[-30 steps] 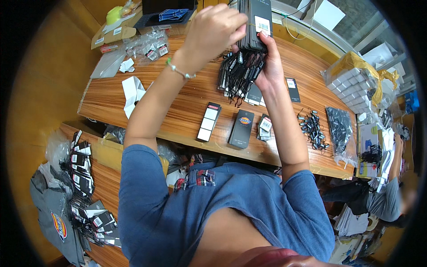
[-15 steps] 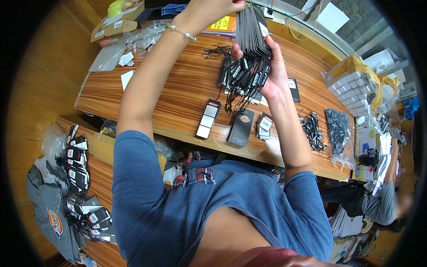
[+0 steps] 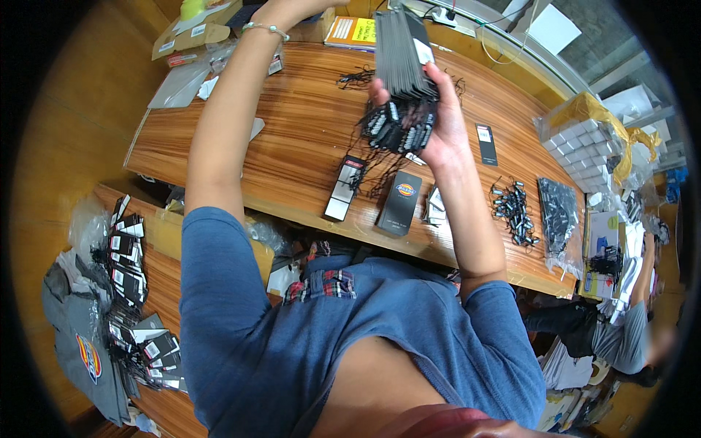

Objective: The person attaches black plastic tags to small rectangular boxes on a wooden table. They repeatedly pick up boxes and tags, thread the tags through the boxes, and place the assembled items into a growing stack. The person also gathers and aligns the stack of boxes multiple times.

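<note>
Head view: right hand [image 3: 438,128] grips a thick stack of black card hang tags [image 3: 404,55] at upper centre.
Fingers wrap the stack above the long brown wooden table [image 3: 292,139]; the raised left arm's hand runs off the top edge, grip impossible to tell.

Long wooden table [image 3: 292,139] with a bunch of stuff on it: two black hang tags [image 3: 343,188] near the front edge, loose black fasteners [image 3: 515,212] off to the right, and a clear bag of white boxes [image 3: 584,142] at the far right corner.
</note>
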`<state>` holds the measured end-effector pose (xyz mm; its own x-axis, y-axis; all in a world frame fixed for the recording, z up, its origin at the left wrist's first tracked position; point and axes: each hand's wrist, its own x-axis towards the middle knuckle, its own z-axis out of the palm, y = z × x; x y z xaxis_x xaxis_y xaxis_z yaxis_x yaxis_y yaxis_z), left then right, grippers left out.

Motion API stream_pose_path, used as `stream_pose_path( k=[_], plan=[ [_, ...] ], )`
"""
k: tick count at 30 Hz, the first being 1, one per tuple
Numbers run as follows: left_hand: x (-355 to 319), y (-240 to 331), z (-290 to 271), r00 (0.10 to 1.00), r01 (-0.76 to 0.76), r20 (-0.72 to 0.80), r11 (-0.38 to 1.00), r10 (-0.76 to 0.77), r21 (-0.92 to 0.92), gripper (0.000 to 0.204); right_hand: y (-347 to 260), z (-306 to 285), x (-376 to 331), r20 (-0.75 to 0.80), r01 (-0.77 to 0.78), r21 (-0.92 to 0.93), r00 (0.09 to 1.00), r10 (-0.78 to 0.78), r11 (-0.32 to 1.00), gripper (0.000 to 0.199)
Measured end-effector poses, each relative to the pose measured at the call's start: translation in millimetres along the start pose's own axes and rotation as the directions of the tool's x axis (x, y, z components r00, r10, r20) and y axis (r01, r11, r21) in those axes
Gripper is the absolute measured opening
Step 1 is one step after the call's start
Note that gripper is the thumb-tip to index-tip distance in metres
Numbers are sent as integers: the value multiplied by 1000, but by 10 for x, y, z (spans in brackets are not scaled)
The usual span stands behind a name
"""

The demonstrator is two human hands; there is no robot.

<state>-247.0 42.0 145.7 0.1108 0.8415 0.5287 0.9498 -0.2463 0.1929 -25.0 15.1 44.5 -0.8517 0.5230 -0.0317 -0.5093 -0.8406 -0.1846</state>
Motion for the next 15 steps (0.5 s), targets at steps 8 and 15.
stream_pose_path(
  k=[8,15],
  plan=[
    [-1000,-1169,878,860,127,436,939,-265,320,10,-437,210,-185,108,128,-261,989,-103,957,53],
    [-1372,-1352,1114,839,228,412,916,-357,330,3,-769,245,-126,120,69,-582,993,1,810,61]
  ],
)
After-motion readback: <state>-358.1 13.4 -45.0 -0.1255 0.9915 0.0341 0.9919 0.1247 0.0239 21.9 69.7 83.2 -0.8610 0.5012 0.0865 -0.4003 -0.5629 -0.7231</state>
